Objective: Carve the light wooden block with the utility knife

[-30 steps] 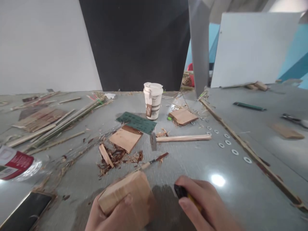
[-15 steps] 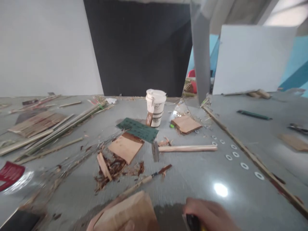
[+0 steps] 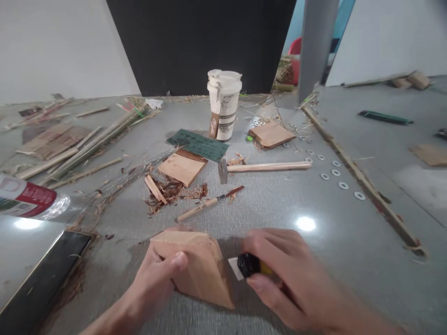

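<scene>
My left hand [image 3: 157,274] is closed round a pale wooden block [image 3: 199,267] that rests on the grey table [image 3: 279,209]. My right hand [image 3: 282,274] grips a black and yellow utility knife [image 3: 249,266]. The knife's short blade sticks out to the left and touches the right face of the block. Both hands are close to the table's near edge.
Beyond the hands lie a small carving tool [image 3: 206,204], wood shavings [image 3: 171,191], a flat wood piece [image 3: 181,167], green sandpaper [image 3: 198,144], a hammer [image 3: 265,166] and a paper cup [image 3: 223,104]. Washers [image 3: 331,172] lie right, bamboo strips [image 3: 80,153] and a plastic bottle [image 3: 28,202] left, a phone [image 3: 42,274] near left.
The view has tilted down, so both hands show in full. My right hand has brought the knife left up to the block, and its blade now shows.
</scene>
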`<action>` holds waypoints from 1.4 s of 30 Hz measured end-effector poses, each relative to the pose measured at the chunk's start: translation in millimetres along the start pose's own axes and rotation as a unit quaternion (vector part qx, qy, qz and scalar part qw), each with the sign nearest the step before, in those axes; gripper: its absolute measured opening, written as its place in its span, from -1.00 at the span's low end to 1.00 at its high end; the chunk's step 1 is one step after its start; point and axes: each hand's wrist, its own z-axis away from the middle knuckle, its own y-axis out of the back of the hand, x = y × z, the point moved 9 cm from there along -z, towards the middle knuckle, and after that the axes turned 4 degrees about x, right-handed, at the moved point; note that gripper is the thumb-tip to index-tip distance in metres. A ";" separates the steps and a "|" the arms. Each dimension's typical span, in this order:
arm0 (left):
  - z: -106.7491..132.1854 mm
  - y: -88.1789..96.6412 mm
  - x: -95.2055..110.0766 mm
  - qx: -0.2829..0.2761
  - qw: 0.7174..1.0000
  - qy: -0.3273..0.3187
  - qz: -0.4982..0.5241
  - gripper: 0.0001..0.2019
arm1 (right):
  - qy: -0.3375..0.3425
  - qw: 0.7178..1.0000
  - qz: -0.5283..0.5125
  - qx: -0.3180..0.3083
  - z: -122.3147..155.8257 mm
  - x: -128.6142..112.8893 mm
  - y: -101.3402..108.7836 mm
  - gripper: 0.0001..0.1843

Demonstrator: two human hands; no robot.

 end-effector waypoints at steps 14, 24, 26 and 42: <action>5.0 -15.4 1.3 0.002 0.998 0.068 -0.004 -0.46 | 0.034 0.998 0.026 -0.035 2.2 -9.9 -4.9 -0.54; 41.1 -31.6 7.7 -0.087 0.980 0.080 -0.163 -0.68 | -0.044 0.989 0.128 0.067 1.8 47.0 27.2 -0.75; 29.6 -14.9 6.8 0.004 0.987 0.071 -0.143 -0.55 | -0.071 0.984 0.157 0.056 1.6 63.0 27.1 -0.76; -9.2 -10.5 70.3 0.076 0.817 -0.265 -0.507 -0.53 | -0.029 0.979 0.200 0.030 -10.6 49.6 -9.6 -0.82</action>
